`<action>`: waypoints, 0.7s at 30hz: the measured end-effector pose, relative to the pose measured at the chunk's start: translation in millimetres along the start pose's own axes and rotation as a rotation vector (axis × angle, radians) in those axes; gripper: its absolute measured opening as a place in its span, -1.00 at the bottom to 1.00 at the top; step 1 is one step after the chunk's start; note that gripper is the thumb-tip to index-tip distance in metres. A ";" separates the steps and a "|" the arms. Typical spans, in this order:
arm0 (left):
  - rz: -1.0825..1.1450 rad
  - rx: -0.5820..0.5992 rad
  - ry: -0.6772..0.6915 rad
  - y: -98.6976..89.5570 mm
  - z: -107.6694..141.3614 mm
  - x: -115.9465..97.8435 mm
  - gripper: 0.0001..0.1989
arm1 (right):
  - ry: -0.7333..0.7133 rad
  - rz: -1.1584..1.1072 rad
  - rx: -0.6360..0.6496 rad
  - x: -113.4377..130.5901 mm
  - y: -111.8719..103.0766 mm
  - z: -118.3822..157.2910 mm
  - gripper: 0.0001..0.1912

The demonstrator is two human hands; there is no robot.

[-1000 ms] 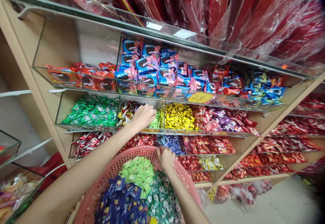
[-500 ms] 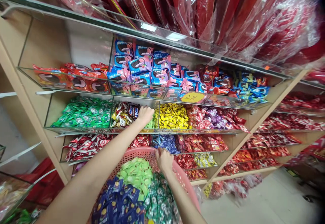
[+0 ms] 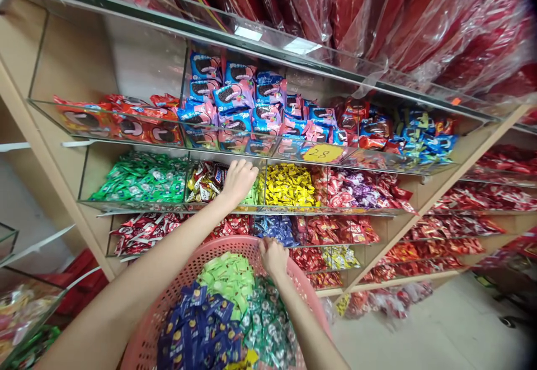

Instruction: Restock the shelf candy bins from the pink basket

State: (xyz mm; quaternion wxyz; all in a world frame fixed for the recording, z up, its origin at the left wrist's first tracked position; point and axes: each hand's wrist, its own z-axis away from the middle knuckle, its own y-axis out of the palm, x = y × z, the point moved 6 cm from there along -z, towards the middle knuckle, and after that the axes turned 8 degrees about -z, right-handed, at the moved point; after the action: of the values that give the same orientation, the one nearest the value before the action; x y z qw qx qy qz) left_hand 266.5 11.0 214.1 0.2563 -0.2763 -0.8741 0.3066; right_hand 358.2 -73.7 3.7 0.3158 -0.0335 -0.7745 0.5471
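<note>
My left hand (image 3: 240,181) is over the middle shelf, at the compartment of light green wrapped candies (image 3: 251,195), between brown and gold bars (image 3: 206,183) and yellow candies (image 3: 289,185). Its fingers curl downward; what they hold, if anything, is hidden. Closed round the far rim of a pink perforated basket (image 3: 145,317) is my right hand (image 3: 274,256). The basket contains light green packets (image 3: 229,280), dark blue packets (image 3: 197,331), dark green candies (image 3: 268,322) and a few yellow ones (image 3: 245,360).
Green candies (image 3: 145,177) fill the middle shelf's left compartment. Above are blue-pink biscuit packs (image 3: 235,96) behind a glass front with a yellow "28" label (image 3: 322,153). Lower shelves hold red and blue candies (image 3: 274,230). Red items in plastic (image 3: 356,6) hang over the top edge.
The view has shifted slightly, and more of the basket and its yellow candies shows. My left hand stays at the same compartment, its back more raised. My right hand still grips the rim.
</note>
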 end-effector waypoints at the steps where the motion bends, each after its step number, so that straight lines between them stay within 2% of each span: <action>1: 0.044 -0.037 0.018 -12.1 8.7 -1.7 -0.76 | -0.002 0.004 0.004 -0.4 1.0 -0.4 -0.62; 4: 0.270 -0.110 0.013 -41.6 45.0 -6.1 -0.77 | 0.002 0.013 0.019 -0.8 3.3 -1.6 -0.61; 6: 0.505 -0.103 -0.105 -46.2 72.8 -4.3 -0.77 | 0.006 0.024 0.022 0.4 3.1 -2.2 -0.60; 8: 0.795 0.033 -0.266 -31.6 99.4 -4.0 -0.75 | 0.008 0.034 0.023 2.6 2.0 -2.6 -0.60; 10: 1.065 0.269 -0.425 -6.1 123.9 -8.9 -0.73 | 0.005 0.036 0.033 5.4 1.4 -2.6 -0.60; 12: 1.268 0.465 -0.560 15.2 144.2 -14.4 -0.71 | -0.007 0.032 0.038 8.1 1.3 -2.5 -0.59; 13: 1.340 0.519 -0.611 22.0 151.5 -15.7 -0.70 | -0.012 0.031 0.035 8.9 1.4 -2.6 -0.59; 16: 1.452 0.562 -0.682 29.7 162.5 -14.9 -0.69 | -0.027 0.025 0.017 9.3 2.3 -3.1 -0.58; 21: 1.413 0.573 -0.647 32.2 165.1 -10.7 -0.66 | -0.015 0.015 0.016 5.5 4.2 -4.4 -0.58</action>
State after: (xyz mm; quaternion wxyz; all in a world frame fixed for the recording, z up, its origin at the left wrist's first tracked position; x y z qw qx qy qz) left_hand 182.7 -39.8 76.9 -0.2006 -0.5824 -0.4132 0.6707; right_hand 354.8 -66.2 3.4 0.3059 -0.0327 -0.7722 0.5559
